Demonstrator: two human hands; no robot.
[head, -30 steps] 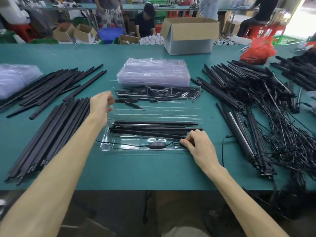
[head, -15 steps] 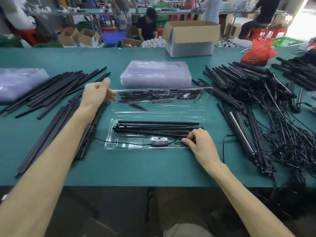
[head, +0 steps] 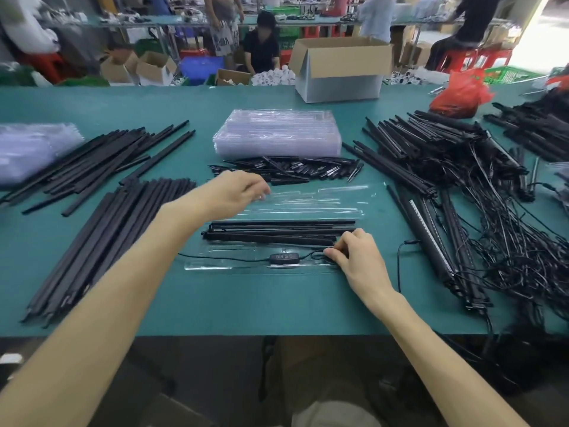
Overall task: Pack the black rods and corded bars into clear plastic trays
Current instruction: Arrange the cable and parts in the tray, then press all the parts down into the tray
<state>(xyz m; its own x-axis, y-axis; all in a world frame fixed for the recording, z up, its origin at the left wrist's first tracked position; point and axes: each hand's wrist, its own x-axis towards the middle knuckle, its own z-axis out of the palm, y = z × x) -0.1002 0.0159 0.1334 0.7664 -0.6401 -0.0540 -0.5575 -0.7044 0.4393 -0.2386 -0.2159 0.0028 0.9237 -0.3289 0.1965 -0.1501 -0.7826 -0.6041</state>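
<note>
Right hand (head: pixel 354 257) pinches the cord (head: pixel 221 258) at the near-right corner of the clear tray (head: pixel 200 266); left hand (head: pixel 237 192) curls at its far-left edge, grip unclear. Black rods (head: pixel 277 232) lie inside. Cord-tucking seems underway; next, seat it in the near channel.

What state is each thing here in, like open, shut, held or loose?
Tray: open, black rods lying inside.
Lid: swung open, lying behind the tray.
Cord: pinched by the right hand.
Left hand: fingers curled at the lid's edge, grip unclear.
Cardboard box: flaps open.
</note>
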